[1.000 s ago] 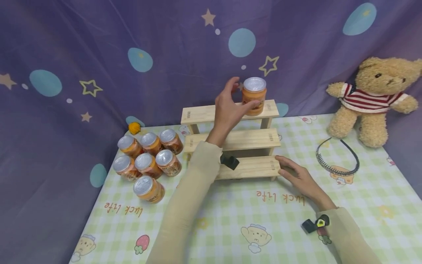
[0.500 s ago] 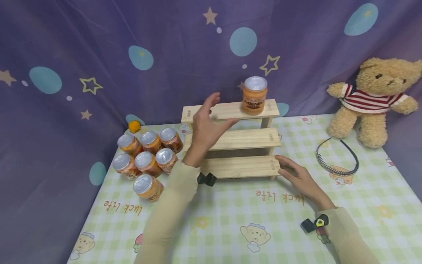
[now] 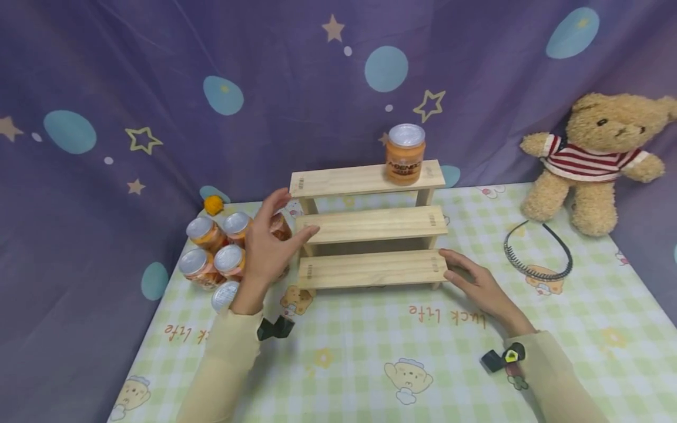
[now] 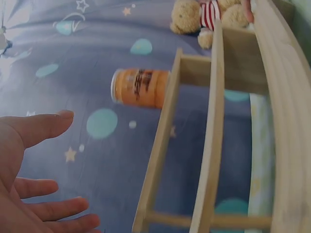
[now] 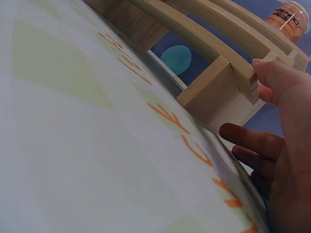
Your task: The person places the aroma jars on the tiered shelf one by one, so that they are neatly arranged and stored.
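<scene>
"Orange jar (image 3: 405, 161) at one o'clock on the stepped shelf (image 3: 370, 226): was it heavy?"

"Probably; stiff, slick, best held round its sides. Left hand (image 3: 270, 244) hung spread by the nine-o'clock jars (image 3: 228, 258); right hand (image 3: 478, 285) touched the shelf's four-o'clock end, whether pinching I couldn't tell."

Count, referenced to shelf. Three-tier wooden shelf (image 3: 372, 225): 1. Silver-topped orange can (image 3: 405, 155) on its top tier: 1. Similar cans (image 3: 230, 258) left of shelf: at least 6, some part-hidden. Yellow pom-pom (image 3: 214, 205), left: 1. Right: teddy bear (image 3: 592, 161), 1; toothed headband (image 3: 569, 263), 1.
</scene>
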A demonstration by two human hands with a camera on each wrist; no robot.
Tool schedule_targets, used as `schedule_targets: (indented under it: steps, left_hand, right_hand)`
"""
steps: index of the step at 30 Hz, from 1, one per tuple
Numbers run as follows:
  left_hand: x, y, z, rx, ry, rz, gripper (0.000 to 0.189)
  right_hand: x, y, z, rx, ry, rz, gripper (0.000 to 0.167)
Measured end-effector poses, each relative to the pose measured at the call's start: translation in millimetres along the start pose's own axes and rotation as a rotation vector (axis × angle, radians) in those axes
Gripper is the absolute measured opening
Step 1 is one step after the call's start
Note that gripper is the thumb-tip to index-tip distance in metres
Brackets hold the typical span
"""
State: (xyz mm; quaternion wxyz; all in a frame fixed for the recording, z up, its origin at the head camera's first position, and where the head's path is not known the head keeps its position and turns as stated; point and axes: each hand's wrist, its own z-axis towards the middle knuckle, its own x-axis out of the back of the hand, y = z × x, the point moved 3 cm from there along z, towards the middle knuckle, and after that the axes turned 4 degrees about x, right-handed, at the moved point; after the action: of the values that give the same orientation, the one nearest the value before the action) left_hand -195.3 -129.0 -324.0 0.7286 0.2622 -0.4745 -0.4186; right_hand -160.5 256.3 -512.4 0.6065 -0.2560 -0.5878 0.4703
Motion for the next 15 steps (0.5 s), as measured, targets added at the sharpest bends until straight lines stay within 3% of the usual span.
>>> schedule_targets:
  steps: [10,15]
  left_hand:
    - [43.2,-32.0,-32.5,0.161,0.067,0.06,0.075]
    - [60.7,-44.5,-48.9,0.17,0.115,0.07,0.077]
  right_hand:
    - [0.3,3.1,0.2,0.01,0.005,-0.012,0.049]
    - [-0.2,2.6,0.0,0.019,0.002,0.008,0.049]
